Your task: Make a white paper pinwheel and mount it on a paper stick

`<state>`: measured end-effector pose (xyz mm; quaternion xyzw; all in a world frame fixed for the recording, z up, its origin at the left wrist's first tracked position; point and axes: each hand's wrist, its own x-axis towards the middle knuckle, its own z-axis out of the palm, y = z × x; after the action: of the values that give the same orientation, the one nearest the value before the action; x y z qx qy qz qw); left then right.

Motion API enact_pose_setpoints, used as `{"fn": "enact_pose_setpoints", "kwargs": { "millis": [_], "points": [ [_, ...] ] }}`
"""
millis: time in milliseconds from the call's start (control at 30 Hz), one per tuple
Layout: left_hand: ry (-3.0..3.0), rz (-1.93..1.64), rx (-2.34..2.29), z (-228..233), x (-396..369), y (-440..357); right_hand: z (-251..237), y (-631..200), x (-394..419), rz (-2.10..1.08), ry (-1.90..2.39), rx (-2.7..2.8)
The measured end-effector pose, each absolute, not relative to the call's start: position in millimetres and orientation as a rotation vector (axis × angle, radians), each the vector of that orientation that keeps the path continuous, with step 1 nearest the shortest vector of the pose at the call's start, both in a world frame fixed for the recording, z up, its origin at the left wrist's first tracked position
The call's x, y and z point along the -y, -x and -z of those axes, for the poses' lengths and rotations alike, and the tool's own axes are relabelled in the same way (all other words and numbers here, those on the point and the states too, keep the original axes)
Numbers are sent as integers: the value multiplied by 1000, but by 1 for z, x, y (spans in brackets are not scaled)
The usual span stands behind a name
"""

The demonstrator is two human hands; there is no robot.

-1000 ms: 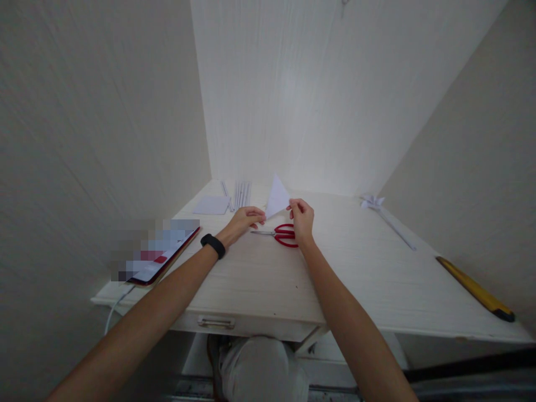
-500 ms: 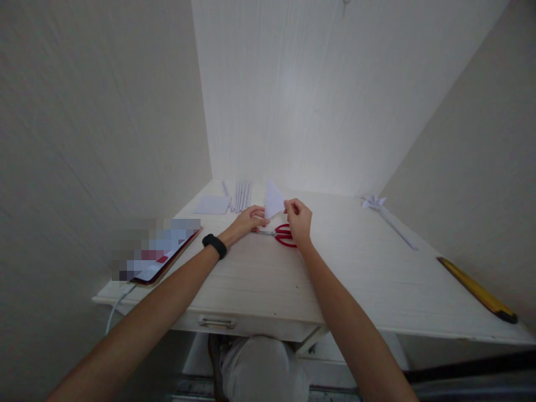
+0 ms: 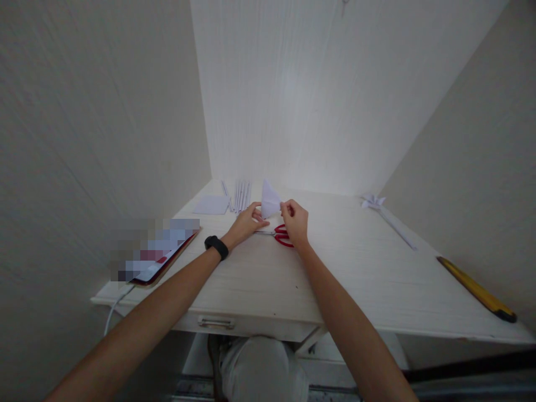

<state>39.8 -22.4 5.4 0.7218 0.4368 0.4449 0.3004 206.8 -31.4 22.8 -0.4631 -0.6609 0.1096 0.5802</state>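
Held up above the table is a white folded piece of paper, roughly triangular. My right hand pinches its right corner between thumb and fingers. At its left edge, my left hand grips the paper with curled fingers; a black band circles that wrist. Red-handled scissors lie on the table just below both hands, blades pointing left, with the handles partly covered by my right hand. Behind my left hand sit a flat stack of white paper and several thin rolled paper sticks.
A white paper pinwheel on a paper stick lies toward the back right. A yellow utility knife rests along the right edge. To the left, a tablet with a cable stands on the white table, against walls.
The paper has shifted slightly left and changed its tilt, its top point now leaning left. My right hand has moved a little left with it; my left hand has barely moved.
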Motion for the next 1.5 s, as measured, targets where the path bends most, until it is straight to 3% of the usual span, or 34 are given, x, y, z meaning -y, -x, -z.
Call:
{"fn": "enact_pose_setpoints", "kwargs": {
  "millis": [400, 967, 1500],
  "points": [
    [-2050, -1260, -1299, -12, 26, -40, -23, -206, 32, -213, 1124, 1620],
    [-1980, -1308, -1299, -20, 32, -46, -12, -202, 24, -413, 1102, 1756],
    [-1672, -1331, -904, -7, 20, -45, -12, -203, 24, -544, 1038, 1618]
  ]
}}
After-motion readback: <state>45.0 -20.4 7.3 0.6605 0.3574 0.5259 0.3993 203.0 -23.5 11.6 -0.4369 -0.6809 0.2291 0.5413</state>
